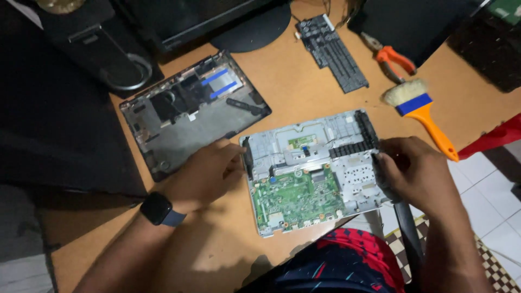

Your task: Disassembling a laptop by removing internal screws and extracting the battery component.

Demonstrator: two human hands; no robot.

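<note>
The opened laptop chassis (pixel 315 168) is lying on the tabletop (pixel 217 244) between the two hands, its green circuit board (pixel 298 198) facing up at the near edge. The left hand (pixel 203 173) is resting loosely curled against the chassis's left edge, fingertips touching it. The right hand (pixel 415 171) is pressing at the right edge, fingers closed around a dark tool (pixel 388 184). Further left, a dark bottom cover (pixel 190 114) is lying apart; an orange-handled brush (pixel 420 111) is sitting to the far right
</note>
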